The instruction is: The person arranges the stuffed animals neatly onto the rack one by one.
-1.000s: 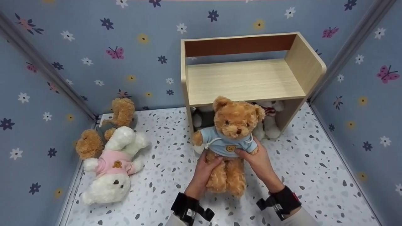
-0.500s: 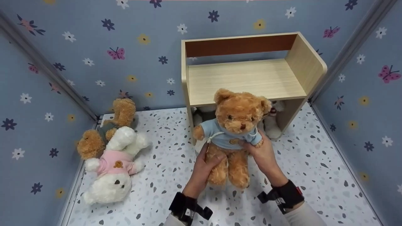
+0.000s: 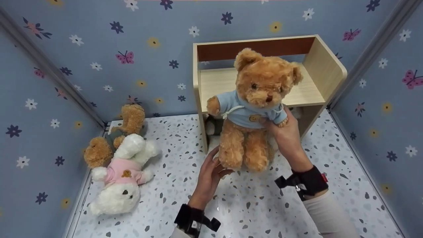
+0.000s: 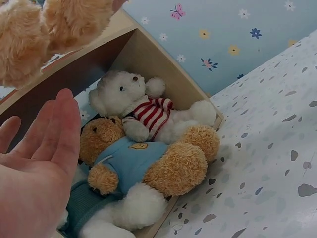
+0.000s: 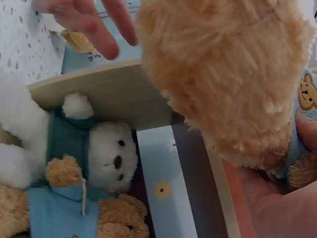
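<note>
A speckled white floor (image 3: 172, 185) carries a wooden shelf unit (image 3: 325, 71) at the back. Left of the shelf unit, a white bear in pink (image 3: 120, 180) lies beside a brown bear (image 3: 110, 140). Plush bears (image 4: 143, 163) lie under its board.

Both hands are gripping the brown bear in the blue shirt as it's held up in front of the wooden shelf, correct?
Not quite. Only the right hand grips the brown bear; the left hand is open below its legs, as the head view shows. The bear is indeed held up in front of the wooden shelf.
</note>
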`<state>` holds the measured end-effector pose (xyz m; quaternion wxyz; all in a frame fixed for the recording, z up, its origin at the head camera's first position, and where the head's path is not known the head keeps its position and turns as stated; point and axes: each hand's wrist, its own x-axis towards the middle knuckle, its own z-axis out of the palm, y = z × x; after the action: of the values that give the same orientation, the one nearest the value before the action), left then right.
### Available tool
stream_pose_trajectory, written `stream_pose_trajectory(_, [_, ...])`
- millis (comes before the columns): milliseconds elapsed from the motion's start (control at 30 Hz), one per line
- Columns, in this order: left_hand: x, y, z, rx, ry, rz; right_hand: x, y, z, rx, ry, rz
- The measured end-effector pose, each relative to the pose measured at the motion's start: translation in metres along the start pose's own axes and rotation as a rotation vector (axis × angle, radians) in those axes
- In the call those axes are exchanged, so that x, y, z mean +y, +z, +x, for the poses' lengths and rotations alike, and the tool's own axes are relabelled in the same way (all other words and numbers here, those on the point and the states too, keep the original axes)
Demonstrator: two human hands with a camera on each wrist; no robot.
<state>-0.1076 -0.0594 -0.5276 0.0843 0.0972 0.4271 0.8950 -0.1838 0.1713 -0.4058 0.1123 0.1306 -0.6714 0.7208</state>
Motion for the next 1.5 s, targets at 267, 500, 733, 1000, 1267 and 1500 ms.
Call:
stream_pose_trajectory(267, [-0.002, -0.007, -0.002, -0.026, -0.004, 0.020, -0.012, -0.013, 0.030, 0.031, -0.020, 0.021])
stream_pose_trajectory(500, [-0.004, -0.015, -0.007, -0.010, -0.008, 0.040, -0.035, -0.040, 0.070, 0.103, 0.027, 0.065])
stream_pose_trajectory(733, [-0.007, -0.027, -0.012, 0.055, -0.024, 0.064, -0.052, -0.070, 0.111, 0.135, 0.041, 0.099])
stream_pose_trajectory(1000, [-0.010, -0.040, -0.018, 0.093, -0.055, 0.078, -0.061, -0.095, 0.145, 0.200, 0.092, 0.072])
stream_pose_trajectory(1267, [-0.015, -0.042, -0.021, 0.146, -0.087, 0.067, -0.066, -0.097, 0.170, 0.220, 0.144, -0.176])
stream_pose_trajectory(1500, [-0.021, -0.037, -0.021, 0.151, -0.080, 0.068, -0.052, -0.095, 0.180, 0.199, 0.088, -0.425])
